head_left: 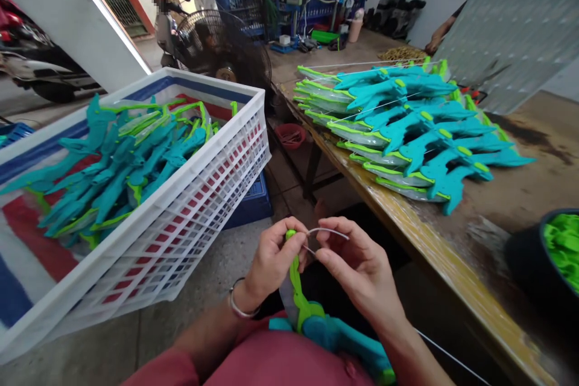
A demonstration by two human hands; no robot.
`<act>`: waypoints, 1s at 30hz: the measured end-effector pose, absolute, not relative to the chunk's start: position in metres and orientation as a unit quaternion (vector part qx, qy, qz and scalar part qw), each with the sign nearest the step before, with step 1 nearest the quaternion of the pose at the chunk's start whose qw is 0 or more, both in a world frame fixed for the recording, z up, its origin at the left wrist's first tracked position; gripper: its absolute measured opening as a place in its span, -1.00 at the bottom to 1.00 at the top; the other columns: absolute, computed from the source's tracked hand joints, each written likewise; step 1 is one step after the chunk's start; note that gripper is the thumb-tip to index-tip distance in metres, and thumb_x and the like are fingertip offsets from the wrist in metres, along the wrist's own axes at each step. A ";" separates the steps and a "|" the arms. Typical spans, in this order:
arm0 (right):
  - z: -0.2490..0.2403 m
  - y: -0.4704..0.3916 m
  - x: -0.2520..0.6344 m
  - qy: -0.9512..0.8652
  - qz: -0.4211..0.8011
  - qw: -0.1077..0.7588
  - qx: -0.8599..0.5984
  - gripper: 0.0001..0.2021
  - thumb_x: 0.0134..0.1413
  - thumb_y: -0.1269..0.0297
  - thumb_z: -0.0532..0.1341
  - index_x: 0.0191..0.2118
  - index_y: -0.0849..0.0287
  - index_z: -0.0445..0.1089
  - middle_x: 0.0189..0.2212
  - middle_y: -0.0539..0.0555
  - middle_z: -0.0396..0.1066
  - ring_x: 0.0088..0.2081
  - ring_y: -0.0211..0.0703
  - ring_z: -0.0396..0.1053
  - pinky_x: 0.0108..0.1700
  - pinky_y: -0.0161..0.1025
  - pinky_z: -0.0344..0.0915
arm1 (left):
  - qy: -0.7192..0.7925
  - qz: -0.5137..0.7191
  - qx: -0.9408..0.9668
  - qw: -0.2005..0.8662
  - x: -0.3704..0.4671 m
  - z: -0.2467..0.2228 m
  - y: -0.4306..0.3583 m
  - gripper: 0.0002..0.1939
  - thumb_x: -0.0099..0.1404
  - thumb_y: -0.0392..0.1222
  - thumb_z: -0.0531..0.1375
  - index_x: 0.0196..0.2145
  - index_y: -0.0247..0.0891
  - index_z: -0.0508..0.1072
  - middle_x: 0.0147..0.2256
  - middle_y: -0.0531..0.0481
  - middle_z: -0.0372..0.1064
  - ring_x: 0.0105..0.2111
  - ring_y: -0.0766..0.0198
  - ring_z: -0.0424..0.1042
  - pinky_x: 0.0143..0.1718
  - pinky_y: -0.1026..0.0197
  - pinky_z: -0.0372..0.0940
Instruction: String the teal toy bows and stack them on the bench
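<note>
A teal and green plastic part [335, 335] lies across the lap, its green arm rising toward the hands. My left hand [277, 256] pinches the green tip of that arm, with a thin white cord [332, 230] at its fingertips. Just to the right, my right hand [362, 265] has thumb and fingers closed about the cord, which loops between the two hands. Similar teal and green parts [416, 126] lie in an overlapping row on the wooden table [525, 217], with white string across them.
At the left a white crate [217, 163] holds a pile of similar parts. A black bucket [525, 247] of green pieces stands at the right table edge. Behind are a fan [226, 48], a red bowl [290, 136] and a person's arm [443, 33].
</note>
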State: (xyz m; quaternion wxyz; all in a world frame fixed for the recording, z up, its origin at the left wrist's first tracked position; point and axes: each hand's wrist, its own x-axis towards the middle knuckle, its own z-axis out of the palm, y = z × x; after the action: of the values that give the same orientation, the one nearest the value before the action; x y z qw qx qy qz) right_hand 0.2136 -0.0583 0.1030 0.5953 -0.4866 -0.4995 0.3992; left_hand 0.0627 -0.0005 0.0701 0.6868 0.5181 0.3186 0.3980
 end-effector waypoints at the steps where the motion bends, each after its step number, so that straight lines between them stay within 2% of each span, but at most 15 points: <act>1: 0.103 -0.060 0.217 -0.516 0.398 0.586 -0.481 -0.73 0.25 0.22 0.33 0.03 0.08 0.47 -0.26 0.04 0.47 -0.29 -0.22 0.47 -0.30 -0.32 0.52 | 0.319 0.399 0.510 0.692 0.063 0.069 0.000 -0.73 0.39 0.00 0.24 -0.32 -0.27 0.41 -0.55 0.12 0.31 -0.62 0.38 0.33 -0.58 0.34 0.25; 3: 0.104 -0.062 0.224 -0.547 0.396 0.570 -0.468 -0.73 0.36 0.29 0.20 0.12 0.06 0.45 -0.21 0.07 0.45 -0.24 -0.24 0.45 -0.24 -0.31 0.50 | 0.320 0.399 0.498 0.701 0.063 0.068 -0.001 -0.73 0.38 0.01 0.25 -0.31 -0.27 0.41 -0.55 0.12 0.30 -0.62 0.38 0.32 -0.59 0.33 0.27; 5: 0.104 -0.061 0.228 -0.568 0.398 0.564 -0.448 -0.72 0.40 0.35 0.14 0.12 0.05 0.47 -0.22 0.06 0.44 -0.26 -0.26 0.43 -0.26 -0.33 0.47 | 0.318 0.399 0.496 0.703 0.063 0.067 -0.001 -0.73 0.38 0.00 0.25 -0.30 -0.27 0.42 -0.55 0.11 0.31 -0.62 0.38 0.30 -0.59 0.33 0.26; 10: 0.101 -0.053 0.230 -0.585 0.449 0.557 -0.382 -0.78 0.36 0.41 0.20 -0.01 0.04 0.56 -0.27 0.03 0.48 -0.33 -0.28 0.45 -0.35 -0.34 0.47 | 0.302 0.405 0.521 0.688 0.062 0.068 0.000 -0.76 0.42 -0.02 0.24 -0.28 -0.27 0.45 -0.53 0.08 0.36 -0.60 0.36 0.34 -0.57 0.32 0.24; 14: 0.098 -0.048 0.227 -0.630 0.461 0.525 -0.339 -0.72 0.38 0.42 0.19 0.06 0.00 0.54 -0.20 0.04 0.52 -0.27 -0.26 0.49 -0.33 -0.32 0.48 | 0.299 0.419 0.527 0.676 0.062 0.071 0.002 -0.69 0.36 0.05 0.29 -0.32 -0.28 0.46 -0.54 0.07 0.37 -0.61 0.35 0.34 -0.59 0.31 0.24; 17: 0.100 -0.047 0.224 -0.661 0.409 0.515 -0.362 -0.70 0.37 0.45 0.20 0.07 -0.02 0.53 -0.23 0.01 0.52 -0.27 -0.26 0.49 -0.28 -0.30 0.46 | 0.295 0.422 0.520 0.682 0.062 0.071 0.002 -0.66 0.33 0.09 0.32 -0.32 -0.28 0.46 -0.54 0.07 0.37 -0.61 0.35 0.35 -0.60 0.32 0.24; 23: 0.106 -0.048 0.217 -0.624 0.360 0.539 -0.436 -0.83 0.32 0.44 0.27 -0.13 0.04 0.58 -0.27 0.00 0.47 -0.30 -0.28 0.47 -0.28 -0.33 0.42 | 0.301 0.413 0.509 0.693 0.062 0.064 0.001 -0.76 0.38 -0.02 0.28 -0.27 -0.26 0.46 -0.54 0.11 0.36 -0.62 0.38 0.33 -0.59 0.34 0.26; 26: 0.103 -0.049 0.216 -0.589 0.337 0.556 -0.480 -0.88 0.27 0.44 0.30 -0.20 0.09 0.58 -0.24 0.03 0.45 -0.24 -0.25 0.45 -0.25 -0.31 0.41 | 0.289 0.414 0.505 0.700 0.061 0.061 0.001 -0.78 0.40 -0.03 0.26 -0.26 -0.25 0.46 -0.55 0.12 0.34 -0.61 0.37 0.33 -0.58 0.34 0.27; 30: 0.097 -0.051 0.213 -0.546 0.313 0.583 -0.513 -0.92 0.21 0.44 0.35 -0.28 0.10 0.55 -0.30 0.01 0.45 -0.28 -0.24 0.42 -0.29 -0.30 0.35 | 0.280 0.411 0.518 0.696 0.061 0.063 0.000 -0.83 0.43 -0.08 0.23 -0.26 -0.23 0.47 -0.54 0.13 0.33 -0.59 0.39 0.32 -0.57 0.35 0.29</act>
State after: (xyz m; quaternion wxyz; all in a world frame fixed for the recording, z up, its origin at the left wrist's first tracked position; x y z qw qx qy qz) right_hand 0.2130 -0.0506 0.0965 0.5834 -0.5132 -0.5460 0.3133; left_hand 0.0610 0.0003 0.0627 0.6965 0.5178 0.2795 0.4107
